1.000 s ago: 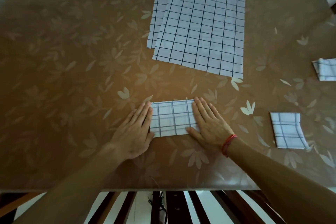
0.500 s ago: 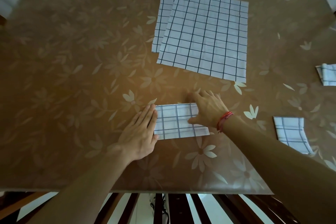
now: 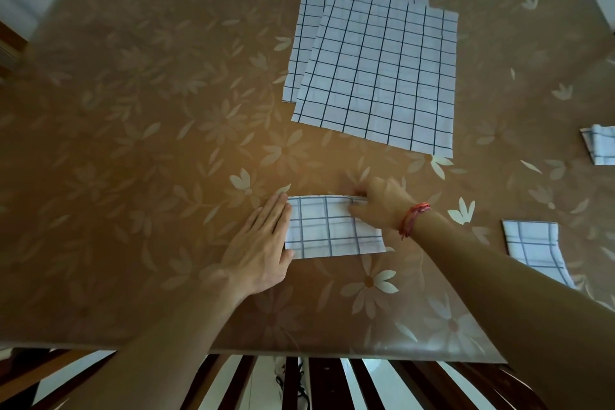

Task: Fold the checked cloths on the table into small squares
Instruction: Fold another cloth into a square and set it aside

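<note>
Dim, soft light with a bluish cast, so the white cloth (image 3: 332, 230) between the left hand (image 3: 263, 253) and right hand (image 3: 382, 206) looks grey. The glossy tabletop (image 3: 133, 143) glows warmest just beyond them, with a pale sheen nearer than the right hand. Wide-angle bending curves its edges; the corners darken.

We have open table (image 3: 133, 143) all down the left. Ahead, two spread cloths (image 3: 382, 76) cover the far middle, a bare band between them and our half-folded strip (image 3: 332, 233). Right, one folded square (image 3: 532, 243) lies near, another folded piece (image 3: 600, 146) farther off by the edge.
</note>
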`<state>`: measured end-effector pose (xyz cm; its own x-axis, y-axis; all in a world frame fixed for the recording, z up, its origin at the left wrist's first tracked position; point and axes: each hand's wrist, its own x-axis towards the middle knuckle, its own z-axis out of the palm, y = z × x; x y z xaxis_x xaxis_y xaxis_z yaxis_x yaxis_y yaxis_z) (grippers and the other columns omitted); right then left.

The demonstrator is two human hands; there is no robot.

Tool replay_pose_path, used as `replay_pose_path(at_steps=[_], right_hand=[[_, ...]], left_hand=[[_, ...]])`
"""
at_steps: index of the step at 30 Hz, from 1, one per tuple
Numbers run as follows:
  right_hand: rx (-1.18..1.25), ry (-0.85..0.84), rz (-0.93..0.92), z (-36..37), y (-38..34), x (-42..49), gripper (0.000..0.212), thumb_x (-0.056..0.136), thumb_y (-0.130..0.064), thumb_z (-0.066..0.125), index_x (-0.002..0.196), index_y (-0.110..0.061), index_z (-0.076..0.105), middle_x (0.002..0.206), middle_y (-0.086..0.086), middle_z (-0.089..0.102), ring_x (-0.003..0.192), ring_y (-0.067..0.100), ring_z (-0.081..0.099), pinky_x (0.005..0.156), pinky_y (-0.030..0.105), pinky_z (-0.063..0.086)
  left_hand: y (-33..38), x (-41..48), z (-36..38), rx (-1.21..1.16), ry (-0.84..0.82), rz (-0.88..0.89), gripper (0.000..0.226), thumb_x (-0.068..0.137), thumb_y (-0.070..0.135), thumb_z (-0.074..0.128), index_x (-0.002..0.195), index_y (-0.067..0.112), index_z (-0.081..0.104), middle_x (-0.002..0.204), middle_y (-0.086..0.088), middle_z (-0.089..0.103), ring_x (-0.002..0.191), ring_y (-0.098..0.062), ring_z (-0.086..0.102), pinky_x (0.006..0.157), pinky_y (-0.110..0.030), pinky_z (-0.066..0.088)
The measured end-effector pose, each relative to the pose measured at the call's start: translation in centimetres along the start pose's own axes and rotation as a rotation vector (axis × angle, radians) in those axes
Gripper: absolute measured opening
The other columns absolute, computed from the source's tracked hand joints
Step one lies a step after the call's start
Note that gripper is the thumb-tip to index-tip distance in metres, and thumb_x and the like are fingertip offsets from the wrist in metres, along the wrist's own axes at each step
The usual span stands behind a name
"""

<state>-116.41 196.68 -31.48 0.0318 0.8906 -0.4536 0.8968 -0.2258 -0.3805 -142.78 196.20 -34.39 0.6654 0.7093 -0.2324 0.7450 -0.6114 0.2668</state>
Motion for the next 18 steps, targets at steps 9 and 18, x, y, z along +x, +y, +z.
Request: replay_pose_path(at_steps=[9, 18], right_hand=[[0.512, 0.192, 0.251, 1.2, 1.3, -4.4, 0.017, 0.082, -0.023, 0.069, 0.067, -0.021, 0.063, 0.062, -0.005, 0.063, 0.053, 0.012, 0.062, 0.046, 0.021, 0.045], [1.286, 0.212, 0.627, 4.5, -0.1, -9.7, 0.01, 0.083, -0.006, 0.069, 0.089, 0.001, 0.068, 0.078, 0.019, 0.07, 0.053, 0.026, 0.066, 0.044, 0.031, 0.053]], left_hand=[[2.0, -0.9, -1.0, -0.127, 0.191, 0.043, 0.072, 0.087, 0.015, 0.066, 0.149, 0.007, 0.032, 0.159, -0.005, 0.024, 0.148, -0.014, 0.016, 0.12, -0.032, 0.014], [6.6, -2.4, 0.5, -0.161, 0.277, 0.172, 0.062, 0.081, 0.012, 0.075, 0.138, 0.004, 0.051, 0.144, -0.009, 0.05, 0.136, -0.022, 0.042, 0.114, -0.037, 0.032]])
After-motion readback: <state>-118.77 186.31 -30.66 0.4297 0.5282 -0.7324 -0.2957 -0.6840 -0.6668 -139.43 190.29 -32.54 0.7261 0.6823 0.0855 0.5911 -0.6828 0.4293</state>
